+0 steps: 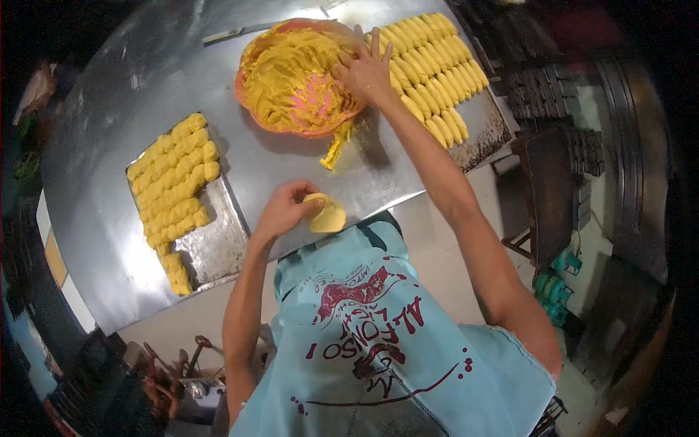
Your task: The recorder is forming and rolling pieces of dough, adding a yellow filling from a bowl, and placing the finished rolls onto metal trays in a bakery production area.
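Note:
My left hand [282, 210] is at the near edge of the metal table, closed on a flat round of pale yellow dough [329, 216]. Farther off, my right hand [368, 71] reaches to the right rim of an orange, wavy-edged bowl [251, 116]. Its fingers are spread and nothing shows in them; the thumb side lies over the bowl. Thick yellow filling [280, 54] coats the inside of the bowl, thinner toward the near right, where pink shows through. A strip of yellow [336, 147] lies just below the bowl.
A metal tray [218, 244] on the left holds rows of yellow dough balls [171, 175]. Another tray [486, 131] at the far right carries rows of long, finger-shaped dough pieces [429, 62]. A flat bar-like tool [223, 36] lies behind the bowl. Dark racks [550, 197] stand beyond the table's right end.

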Available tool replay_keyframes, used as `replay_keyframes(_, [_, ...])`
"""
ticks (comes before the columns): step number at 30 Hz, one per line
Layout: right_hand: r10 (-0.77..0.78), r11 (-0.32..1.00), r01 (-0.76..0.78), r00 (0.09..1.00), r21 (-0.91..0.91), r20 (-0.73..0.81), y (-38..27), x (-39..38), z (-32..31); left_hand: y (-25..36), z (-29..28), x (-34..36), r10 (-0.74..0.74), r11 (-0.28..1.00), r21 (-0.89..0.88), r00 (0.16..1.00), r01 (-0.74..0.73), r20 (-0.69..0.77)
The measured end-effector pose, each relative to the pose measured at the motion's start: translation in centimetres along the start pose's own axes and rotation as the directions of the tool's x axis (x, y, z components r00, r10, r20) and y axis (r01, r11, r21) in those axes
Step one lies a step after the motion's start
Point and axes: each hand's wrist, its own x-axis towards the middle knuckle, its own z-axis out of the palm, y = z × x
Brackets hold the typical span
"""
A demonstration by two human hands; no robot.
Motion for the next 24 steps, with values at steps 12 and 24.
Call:
replay_keyframes(12, [0.089,0.799,-0.102,0.995,0.592,0.052,-12.6,-15.8,-13.1,-8.1,-6.0,4.0,0.379,0.860,0.411,0.918,-0.302,-0.119])
replay_keyframes(24, [0.006,0.978,-0.062,0.963,0.199,0.270,-19.9,-27.1,-10.3,-10.3,-4.4,3.9,0.541,0.798,0.520,0.742,-0.304,-0.396])
